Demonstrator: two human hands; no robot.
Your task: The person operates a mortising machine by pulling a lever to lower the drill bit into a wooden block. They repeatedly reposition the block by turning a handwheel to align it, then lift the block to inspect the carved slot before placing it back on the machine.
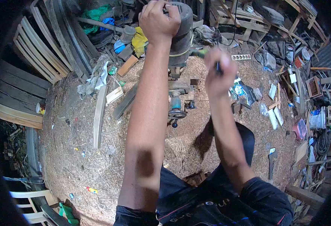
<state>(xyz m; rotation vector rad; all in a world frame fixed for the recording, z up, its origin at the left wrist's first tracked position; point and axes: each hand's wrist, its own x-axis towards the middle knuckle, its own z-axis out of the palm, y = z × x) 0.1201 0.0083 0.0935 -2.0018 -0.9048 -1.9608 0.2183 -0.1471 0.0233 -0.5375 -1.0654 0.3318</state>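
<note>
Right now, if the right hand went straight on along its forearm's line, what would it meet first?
Going by the picture, the right hand would probably meet the dark crumpled bundle, though depth is unclear and it might pass above.

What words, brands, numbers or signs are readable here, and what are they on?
None can be read with certainty.
Dark shirt: some lettering, too unclear to quote.
Blue packet: any print is too small.
Yellow-and-red wrapper: too small to read.

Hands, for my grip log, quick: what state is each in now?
Left hand: curled at the dark cylinder; grip cannot be told.
Right hand: closed around something dark, blurred.
</note>
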